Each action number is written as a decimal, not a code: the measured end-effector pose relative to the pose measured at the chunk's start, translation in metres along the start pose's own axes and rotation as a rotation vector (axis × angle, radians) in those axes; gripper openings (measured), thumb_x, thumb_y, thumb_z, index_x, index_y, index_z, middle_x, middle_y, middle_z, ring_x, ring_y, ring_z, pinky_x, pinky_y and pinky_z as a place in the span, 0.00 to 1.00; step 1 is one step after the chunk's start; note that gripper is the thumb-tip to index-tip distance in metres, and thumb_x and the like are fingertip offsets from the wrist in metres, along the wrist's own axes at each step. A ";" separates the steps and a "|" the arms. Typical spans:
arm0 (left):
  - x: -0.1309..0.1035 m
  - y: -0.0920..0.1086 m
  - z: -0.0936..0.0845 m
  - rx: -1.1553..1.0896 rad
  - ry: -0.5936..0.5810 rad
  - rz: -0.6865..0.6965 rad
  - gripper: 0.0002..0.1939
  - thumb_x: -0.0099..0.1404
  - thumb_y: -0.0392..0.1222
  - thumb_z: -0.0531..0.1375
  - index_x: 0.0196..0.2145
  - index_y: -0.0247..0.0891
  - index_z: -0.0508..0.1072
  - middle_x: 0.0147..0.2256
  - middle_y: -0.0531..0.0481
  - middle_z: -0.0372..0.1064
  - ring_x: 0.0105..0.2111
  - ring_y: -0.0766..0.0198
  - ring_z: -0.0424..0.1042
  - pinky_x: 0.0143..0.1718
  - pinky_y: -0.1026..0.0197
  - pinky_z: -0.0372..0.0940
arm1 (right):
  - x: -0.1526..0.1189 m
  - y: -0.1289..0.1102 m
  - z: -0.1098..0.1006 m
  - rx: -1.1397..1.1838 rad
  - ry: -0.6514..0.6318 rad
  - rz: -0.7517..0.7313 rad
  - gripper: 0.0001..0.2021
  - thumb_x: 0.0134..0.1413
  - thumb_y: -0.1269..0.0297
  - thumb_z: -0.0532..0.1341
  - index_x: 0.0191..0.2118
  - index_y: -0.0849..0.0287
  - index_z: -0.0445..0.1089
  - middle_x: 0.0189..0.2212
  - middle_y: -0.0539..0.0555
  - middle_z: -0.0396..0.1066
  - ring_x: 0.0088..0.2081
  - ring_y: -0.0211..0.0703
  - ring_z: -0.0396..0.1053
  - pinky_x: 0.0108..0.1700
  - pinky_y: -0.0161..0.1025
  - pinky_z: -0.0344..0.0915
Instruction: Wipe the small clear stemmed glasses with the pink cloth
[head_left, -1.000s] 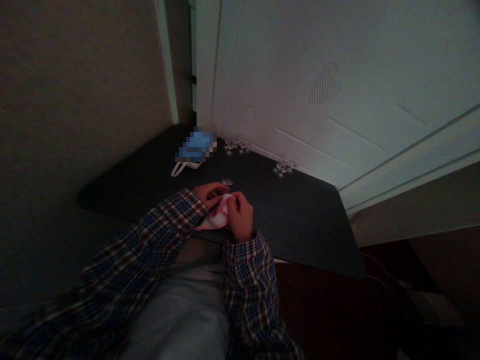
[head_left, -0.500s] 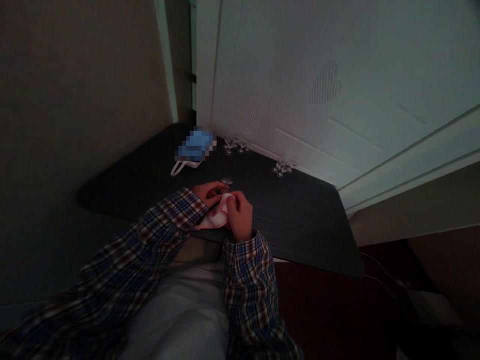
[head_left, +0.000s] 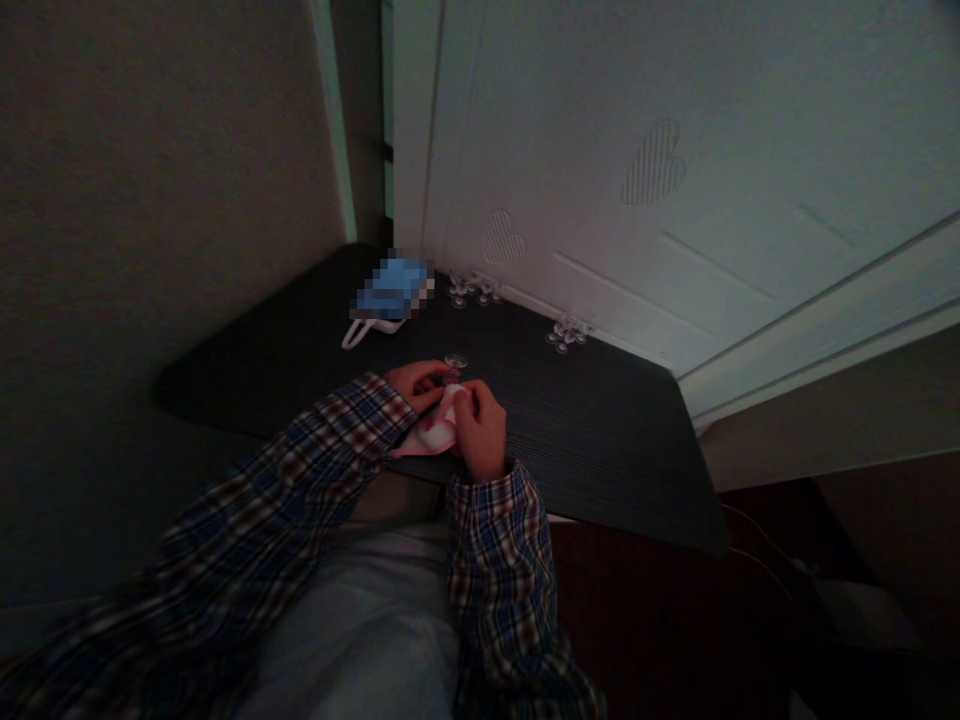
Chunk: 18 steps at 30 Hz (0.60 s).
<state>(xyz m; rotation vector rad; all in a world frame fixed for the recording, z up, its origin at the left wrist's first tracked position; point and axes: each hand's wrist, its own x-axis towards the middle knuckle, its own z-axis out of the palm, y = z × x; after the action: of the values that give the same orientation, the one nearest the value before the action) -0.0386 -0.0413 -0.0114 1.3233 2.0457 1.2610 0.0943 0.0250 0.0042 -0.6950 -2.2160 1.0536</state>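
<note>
Close to the front edge of the dark tabletop, both hands work at a small pink-and-white cloth [head_left: 435, 432], crumpled and soft-looking. My right hand [head_left: 482, 428] pinches its upper right part between thumb and bent fingers. My left hand [head_left: 416, 384] has its fingers curled at the cloth's upper left side, with the fingertips partly hidden. Just beyond the left fingertips is a clear round disc [head_left: 456, 361], like a suction cup, with a small reddish part below it. Whether the disc is joined to the cloth I cannot tell.
The dark wood-grain table [head_left: 600, 430] stands against a white panel [head_left: 570, 150] with raised hearts. Two clusters of clear suction cups, one left [head_left: 471, 288] and one right [head_left: 568, 333], lie along its back edge. A blurred blue-screened device [head_left: 394, 288] with a white strap lies back left.
The hands stay nearly in place. The upper part of the cloth has shifted slightly, and the reddish part below the clear disc shows a little more. Nothing was let go.
</note>
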 end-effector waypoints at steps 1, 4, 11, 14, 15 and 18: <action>0.000 0.000 0.000 -0.009 0.001 0.003 0.22 0.52 0.46 0.54 0.44 0.34 0.66 0.41 0.46 0.68 0.30 0.65 0.69 0.29 0.64 0.65 | 0.000 0.000 0.000 0.001 -0.002 0.000 0.12 0.55 0.60 0.45 0.33 0.57 0.63 0.26 0.47 0.65 0.29 0.34 0.62 0.32 0.30 0.55; 0.000 0.000 0.000 -0.011 0.005 0.005 0.22 0.52 0.45 0.54 0.44 0.34 0.66 0.41 0.46 0.68 0.30 0.65 0.69 0.29 0.64 0.65 | 0.001 -0.001 0.000 0.000 -0.010 0.004 0.12 0.54 0.60 0.45 0.33 0.57 0.63 0.26 0.47 0.65 0.29 0.33 0.62 0.32 0.30 0.56; -0.002 -0.003 0.000 0.037 0.017 0.033 0.21 0.53 0.46 0.53 0.44 0.36 0.66 0.40 0.47 0.68 0.29 0.65 0.68 0.30 0.64 0.65 | 0.001 -0.002 -0.001 -0.005 -0.011 0.003 0.12 0.54 0.60 0.46 0.33 0.57 0.63 0.26 0.47 0.65 0.29 0.33 0.62 0.32 0.30 0.55; -0.001 -0.003 0.000 0.022 0.012 0.028 0.21 0.53 0.46 0.53 0.44 0.35 0.66 0.41 0.47 0.68 0.29 0.66 0.68 0.30 0.65 0.65 | 0.001 -0.002 -0.002 -0.012 -0.009 0.004 0.11 0.54 0.61 0.46 0.34 0.57 0.63 0.26 0.47 0.64 0.29 0.33 0.62 0.32 0.30 0.55; -0.001 -0.002 0.001 0.015 0.008 0.027 0.21 0.53 0.46 0.53 0.44 0.35 0.66 0.41 0.47 0.68 0.29 0.66 0.68 0.30 0.65 0.65 | 0.001 -0.002 -0.002 -0.018 -0.009 0.004 0.11 0.54 0.61 0.45 0.34 0.57 0.63 0.26 0.47 0.64 0.29 0.33 0.62 0.32 0.30 0.55; -0.001 0.001 0.000 0.015 -0.001 -0.001 0.22 0.52 0.46 0.54 0.45 0.35 0.66 0.40 0.48 0.69 0.29 0.66 0.68 0.29 0.66 0.64 | 0.001 -0.002 -0.003 -0.029 -0.025 -0.002 0.12 0.54 0.60 0.45 0.34 0.57 0.62 0.27 0.47 0.64 0.29 0.33 0.62 0.33 0.30 0.55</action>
<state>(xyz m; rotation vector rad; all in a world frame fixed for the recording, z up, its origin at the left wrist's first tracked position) -0.0374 -0.0415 -0.0106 1.3289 2.0591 1.2462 0.0952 0.0259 0.0076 -0.6957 -2.2563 1.0367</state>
